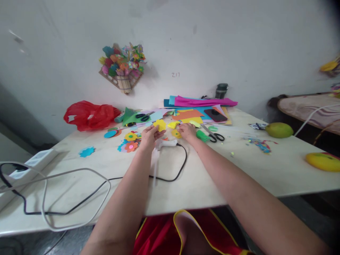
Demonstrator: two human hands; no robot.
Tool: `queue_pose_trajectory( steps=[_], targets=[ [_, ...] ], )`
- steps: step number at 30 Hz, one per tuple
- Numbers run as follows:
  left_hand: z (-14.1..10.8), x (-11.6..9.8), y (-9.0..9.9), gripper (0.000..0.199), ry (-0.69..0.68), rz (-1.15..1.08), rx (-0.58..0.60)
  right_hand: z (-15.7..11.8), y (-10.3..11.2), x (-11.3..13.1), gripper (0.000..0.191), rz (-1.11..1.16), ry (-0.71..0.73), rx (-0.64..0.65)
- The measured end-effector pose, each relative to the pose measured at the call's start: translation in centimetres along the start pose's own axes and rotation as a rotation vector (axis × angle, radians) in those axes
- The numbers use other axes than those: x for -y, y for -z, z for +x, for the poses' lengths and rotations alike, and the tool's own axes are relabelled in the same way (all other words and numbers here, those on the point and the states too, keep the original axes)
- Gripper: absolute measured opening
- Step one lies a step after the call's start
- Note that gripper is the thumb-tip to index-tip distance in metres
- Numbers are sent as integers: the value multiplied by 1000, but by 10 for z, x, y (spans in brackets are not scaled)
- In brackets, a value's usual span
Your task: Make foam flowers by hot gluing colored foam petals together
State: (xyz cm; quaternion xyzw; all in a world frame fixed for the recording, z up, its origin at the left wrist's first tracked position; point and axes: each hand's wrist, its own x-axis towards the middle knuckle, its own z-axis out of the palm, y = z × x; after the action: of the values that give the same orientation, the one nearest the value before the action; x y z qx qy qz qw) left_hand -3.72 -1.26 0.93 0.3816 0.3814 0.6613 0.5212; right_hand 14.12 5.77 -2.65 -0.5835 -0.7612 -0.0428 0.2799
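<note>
Pinched in my left hand is a yellow flower cutout, raised a little over the table. My right hand is bent down among yellow pieces, its fingertips together beside a small folded yellow piece; what they grip is too small to make out. Under that hand's fingers lies another yellow flower. Between my wrists rests a white glue gun with a clear glue stick out of its back. Left of my left hand lies a pile of coloured paper flowers.
Black-handled scissors lie right of my right hand, a second pair farther back. Coloured sheets and a phone are behind. The glue gun's black cord runs left toward a power strip. A red bag sits back left, a mango right.
</note>
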Motion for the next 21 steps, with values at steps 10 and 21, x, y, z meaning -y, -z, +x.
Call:
queue_pose_trajectory(
  steps=[10, 21],
  targets=[
    [1, -1, 3, 19, -4, -18, -23, -2, 22, 10, 25, 71, 42, -95],
    [6, 1, 6, 17, -99, -13, -23, -11, 48, 23, 24, 140, 148, 200]
  ],
)
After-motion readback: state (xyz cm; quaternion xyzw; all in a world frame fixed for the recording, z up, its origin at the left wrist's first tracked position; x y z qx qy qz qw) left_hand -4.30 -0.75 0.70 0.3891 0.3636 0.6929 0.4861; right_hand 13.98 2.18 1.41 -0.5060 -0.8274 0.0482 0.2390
